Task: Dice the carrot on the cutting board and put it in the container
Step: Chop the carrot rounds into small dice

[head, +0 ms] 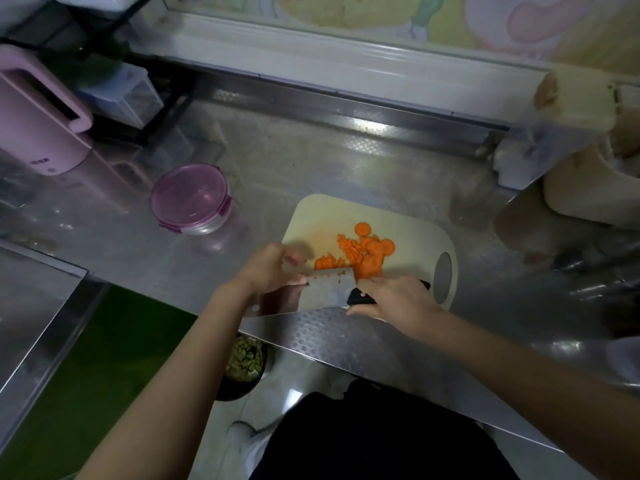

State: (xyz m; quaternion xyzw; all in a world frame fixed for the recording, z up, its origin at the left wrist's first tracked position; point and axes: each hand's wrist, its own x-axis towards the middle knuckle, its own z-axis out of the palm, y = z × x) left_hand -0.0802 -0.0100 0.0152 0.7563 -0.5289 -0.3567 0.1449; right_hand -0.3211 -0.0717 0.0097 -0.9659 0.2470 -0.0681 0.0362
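Currently right hand [391, 299] clasps knife [325, 289] handle; left hand [270, 268] blurred, grip unclear; chop carrot [363, 258] into small even cubes

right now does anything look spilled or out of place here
Nothing spilled: the carrot sits on the board. Only the container, left of it, has its lid on, and carrot bits cling to the knife.

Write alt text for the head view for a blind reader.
A person's right hand grips a cleaver beside partly diced carrot on a white cutting board, the left hand near the blade's tip. A lidded purple container stands apart to the left on the steel counter.
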